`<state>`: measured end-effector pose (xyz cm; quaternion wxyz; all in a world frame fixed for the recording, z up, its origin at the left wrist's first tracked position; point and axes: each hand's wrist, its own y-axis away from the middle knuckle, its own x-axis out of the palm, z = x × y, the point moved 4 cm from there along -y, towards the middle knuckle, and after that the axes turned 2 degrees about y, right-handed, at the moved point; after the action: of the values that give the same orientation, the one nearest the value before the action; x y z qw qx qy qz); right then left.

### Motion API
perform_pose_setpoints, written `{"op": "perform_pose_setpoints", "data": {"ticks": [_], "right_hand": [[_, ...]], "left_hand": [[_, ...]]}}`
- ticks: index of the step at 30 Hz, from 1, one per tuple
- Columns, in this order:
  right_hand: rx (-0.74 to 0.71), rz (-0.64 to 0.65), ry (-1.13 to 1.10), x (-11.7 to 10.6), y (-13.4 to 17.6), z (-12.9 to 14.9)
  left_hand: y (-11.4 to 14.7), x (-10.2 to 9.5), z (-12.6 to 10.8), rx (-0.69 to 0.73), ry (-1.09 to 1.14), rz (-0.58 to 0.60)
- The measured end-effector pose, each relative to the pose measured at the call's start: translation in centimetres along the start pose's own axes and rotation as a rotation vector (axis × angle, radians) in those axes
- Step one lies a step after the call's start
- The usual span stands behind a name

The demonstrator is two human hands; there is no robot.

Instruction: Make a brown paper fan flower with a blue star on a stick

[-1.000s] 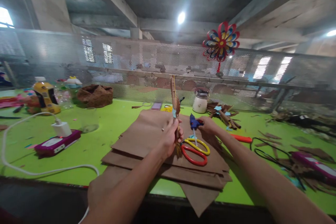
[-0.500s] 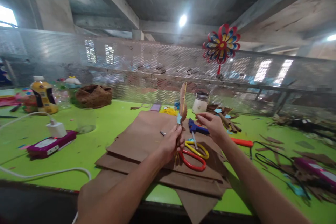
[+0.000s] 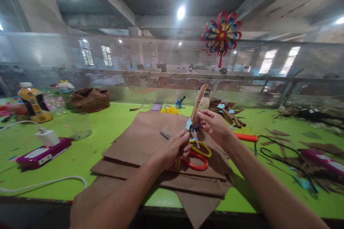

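My left hand (image 3: 176, 150) is closed around the lower end of an upright, slightly tilted brown paper piece (image 3: 199, 102) with a pale yellow edge. A small light blue paper star (image 3: 189, 124) sits on it just above those fingers. Thumb and fingertips of my right hand (image 3: 215, 125) pinch the paper's right side, higher up. Below the hands lie scissors (image 3: 199, 167) with red and yellow handles, partly hidden by my left hand. A blue tool (image 3: 196, 127), mostly covered, is behind my right hand. Stacked brown paper sheets (image 3: 134, 146) lie underneath.
Brown rolled pieces with blue stars (image 3: 232, 114) and a lidded jar (image 3: 204, 102) stand behind. An orange-red handle (image 3: 245, 137) with black cord lies right. Left are a purple power strip (image 3: 44, 154), a clear cup (image 3: 80, 127), a yellow bottle (image 3: 34, 102) and a brown bag (image 3: 90, 100).
My right hand has come left and now grips the brown paper piece. The piece has tilted to the right, and its blue star faces me more. The view has shifted slightly.
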<state>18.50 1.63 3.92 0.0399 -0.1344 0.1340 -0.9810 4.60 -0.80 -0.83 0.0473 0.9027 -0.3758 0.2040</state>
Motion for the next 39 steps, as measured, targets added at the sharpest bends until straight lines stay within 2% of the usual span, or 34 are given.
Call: {"op": "perform_pose_setpoints", "data": {"ticks": [5, 10, 13, 19, 23, 30, 36, 39], "right_hand": [[0.032, -0.037, -0.062, 0.3, 0.3, 0.2], [0.004, 0.044, -0.139, 0.5, 0.2, 0.4], [-0.014, 0.063, -0.117, 0.3, 0.1, 0.3], [-0.127, 0.012, 0.010, 0.5, 0.3, 0.3], [-0.129, 0.022, -0.001, 0.8, 0.4, 0.1], [-0.132, -0.107, 0.042, -0.1, 0.2, -0.3], [-0.206, -0.273, 0.046, 0.4, 0.5, -0.4], [-0.199, -0.246, 0.018, 0.9, 0.6, -0.6]], "left_hand": [[-0.1, 0.0, 0.1, -0.003, 0.030, 0.028], [-0.1, 0.0, 0.2, -0.017, 0.060, 0.042], [-0.1, 0.0, 0.2, -0.018, 0.073, 0.041], [-0.2, -0.1, 0.2, -0.005, 0.067, 0.023], [-0.1, -0.1, 0.1, 0.014, 0.050, -0.007], [-0.3, -0.2, 0.1, 0.077, -0.059, -0.079], [-0.4, -0.6, 0.2, 0.094, -0.107, -0.150], [-0.4, -0.8, 0.3, 0.092, -0.106, -0.171]]}}
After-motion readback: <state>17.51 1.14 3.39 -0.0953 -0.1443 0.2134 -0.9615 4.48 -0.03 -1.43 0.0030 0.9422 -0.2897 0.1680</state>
